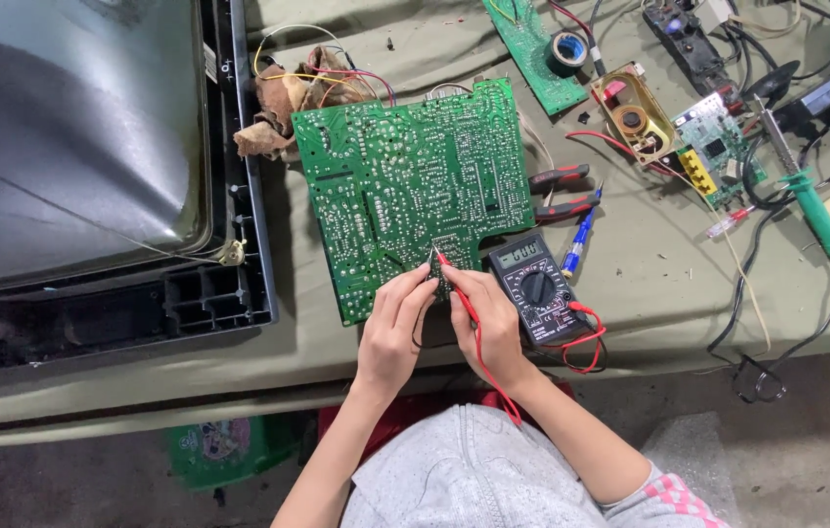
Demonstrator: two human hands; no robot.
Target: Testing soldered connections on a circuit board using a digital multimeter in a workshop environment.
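Both hands at circuit board's (413,186) near edge. Right hand (486,315) pinches red probe (446,269); left hand (394,328) pinches black probe, mostly hidden. Multimeter (535,286) just beside.

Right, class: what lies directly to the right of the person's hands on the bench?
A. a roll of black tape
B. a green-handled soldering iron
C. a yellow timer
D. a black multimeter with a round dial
D: the black multimeter lies just beside the right hand, its red lead running across that hand to the green circuit board.
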